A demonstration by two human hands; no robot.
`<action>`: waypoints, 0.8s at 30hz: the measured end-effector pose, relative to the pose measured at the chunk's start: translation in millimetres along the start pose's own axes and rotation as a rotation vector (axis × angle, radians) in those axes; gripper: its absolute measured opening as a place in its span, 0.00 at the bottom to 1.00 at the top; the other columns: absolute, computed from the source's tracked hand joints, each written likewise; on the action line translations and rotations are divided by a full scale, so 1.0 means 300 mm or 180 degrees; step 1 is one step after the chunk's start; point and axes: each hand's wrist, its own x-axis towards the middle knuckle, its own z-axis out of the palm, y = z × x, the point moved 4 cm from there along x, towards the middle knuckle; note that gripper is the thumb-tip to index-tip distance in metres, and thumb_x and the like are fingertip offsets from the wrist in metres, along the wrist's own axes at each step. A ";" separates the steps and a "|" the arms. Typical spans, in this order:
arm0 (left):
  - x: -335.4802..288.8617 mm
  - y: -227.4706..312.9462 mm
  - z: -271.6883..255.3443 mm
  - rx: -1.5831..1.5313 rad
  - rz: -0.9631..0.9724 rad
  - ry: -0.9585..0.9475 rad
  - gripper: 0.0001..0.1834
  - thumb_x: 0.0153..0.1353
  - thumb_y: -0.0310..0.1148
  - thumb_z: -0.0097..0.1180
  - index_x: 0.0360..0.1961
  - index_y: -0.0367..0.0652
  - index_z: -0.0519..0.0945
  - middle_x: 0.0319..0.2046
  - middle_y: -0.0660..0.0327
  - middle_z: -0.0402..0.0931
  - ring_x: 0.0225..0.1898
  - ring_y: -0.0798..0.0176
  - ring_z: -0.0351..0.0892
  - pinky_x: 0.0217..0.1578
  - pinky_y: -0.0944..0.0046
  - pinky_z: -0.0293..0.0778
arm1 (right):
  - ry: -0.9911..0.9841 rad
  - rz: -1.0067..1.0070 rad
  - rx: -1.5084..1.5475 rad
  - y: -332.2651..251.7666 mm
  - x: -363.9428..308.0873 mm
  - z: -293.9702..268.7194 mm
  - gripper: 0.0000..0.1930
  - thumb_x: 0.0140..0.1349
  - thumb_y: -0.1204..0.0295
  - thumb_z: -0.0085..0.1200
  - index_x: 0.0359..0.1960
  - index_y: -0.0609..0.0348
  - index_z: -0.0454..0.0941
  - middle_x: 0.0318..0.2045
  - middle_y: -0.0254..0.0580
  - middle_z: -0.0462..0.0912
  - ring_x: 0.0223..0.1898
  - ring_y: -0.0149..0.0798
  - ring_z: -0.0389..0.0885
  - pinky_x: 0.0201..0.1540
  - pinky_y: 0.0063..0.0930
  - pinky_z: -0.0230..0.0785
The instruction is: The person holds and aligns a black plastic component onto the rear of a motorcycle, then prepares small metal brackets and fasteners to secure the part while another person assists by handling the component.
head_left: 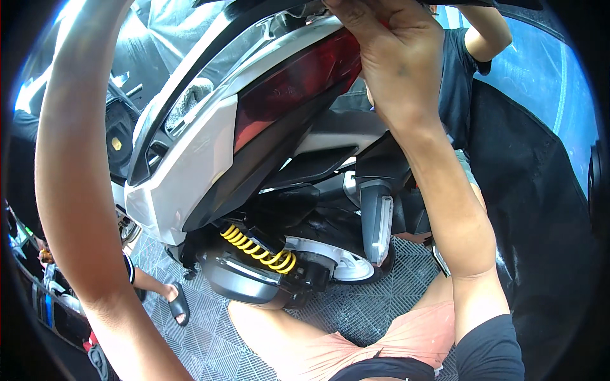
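Tilted across the view is the rear of a scooter, with a white side panel (190,165) and a dark red tail light (292,89). My right hand (397,57) is raised at the top, over the tail light's upper end. Its thumb reaches toward the upper edge of the tail, and the fingers look curled. What they close on is hidden. My left forearm (79,159) rises along the left side and leaves the view at the top, so my left hand is out of sight. A black curved trim piece (184,82) runs along the seat side.
Below the panel are a yellow coil spring (257,249), a grey silencer cover (241,279) and a white wheel (352,270). A turn signal (379,222) juts out before my right forearm. Another person's dark shirt (454,82) shows behind; a sandalled foot (179,301) stands at left.
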 end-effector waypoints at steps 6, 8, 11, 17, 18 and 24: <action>0.004 -0.016 -0.008 -0.0042 -0.0053 -0.0032 0.24 0.61 0.39 0.69 0.56 0.39 0.81 0.53 0.52 0.80 0.52 0.62 0.80 0.49 0.61 0.77 | 0.0066 -0.0144 -0.0022 0.017 0.005 0.000 0.09 0.70 0.75 0.60 0.48 0.65 0.83 0.41 0.38 0.89 0.40 0.26 0.82 0.46 0.22 0.72; 0.006 -0.019 -0.011 -0.0033 -0.0067 -0.0033 0.24 0.61 0.39 0.69 0.56 0.39 0.81 0.53 0.52 0.80 0.52 0.62 0.80 0.49 0.61 0.77 | 0.0072 -0.0159 -0.0013 0.010 0.001 0.003 0.09 0.70 0.74 0.61 0.48 0.66 0.84 0.40 0.38 0.89 0.39 0.26 0.82 0.45 0.22 0.72; 0.006 -0.022 -0.015 -0.0049 -0.0102 -0.0043 0.24 0.61 0.39 0.69 0.55 0.39 0.81 0.53 0.52 0.80 0.52 0.62 0.80 0.49 0.61 0.77 | 0.0221 -0.0006 -0.0520 0.007 -0.009 -0.001 0.09 0.70 0.73 0.61 0.47 0.66 0.84 0.39 0.36 0.88 0.37 0.25 0.80 0.42 0.21 0.71; 0.002 -0.032 -0.027 -0.0039 -0.0160 -0.0036 0.24 0.61 0.39 0.69 0.55 0.39 0.81 0.53 0.53 0.80 0.52 0.62 0.80 0.49 0.61 0.77 | 0.0186 -0.0197 0.0057 0.027 -0.003 0.004 0.09 0.69 0.73 0.62 0.46 0.65 0.85 0.37 0.34 0.88 0.34 0.23 0.79 0.40 0.20 0.71; 0.002 -0.032 -0.029 -0.0029 -0.0160 -0.0035 0.24 0.61 0.39 0.68 0.55 0.39 0.81 0.53 0.53 0.80 0.52 0.62 0.80 0.49 0.61 0.77 | 0.0191 -0.0173 -0.0142 0.027 -0.006 0.000 0.09 0.69 0.74 0.62 0.46 0.65 0.85 0.37 0.34 0.88 0.34 0.23 0.79 0.40 0.20 0.71; -0.008 -0.025 -0.036 -0.0022 -0.0119 -0.0051 0.23 0.62 0.39 0.68 0.55 0.39 0.81 0.52 0.53 0.80 0.52 0.63 0.80 0.49 0.61 0.77 | 0.0141 -0.0327 -0.0327 0.017 0.001 -0.019 0.07 0.68 0.76 0.62 0.44 0.65 0.86 0.37 0.34 0.88 0.37 0.25 0.81 0.44 0.20 0.72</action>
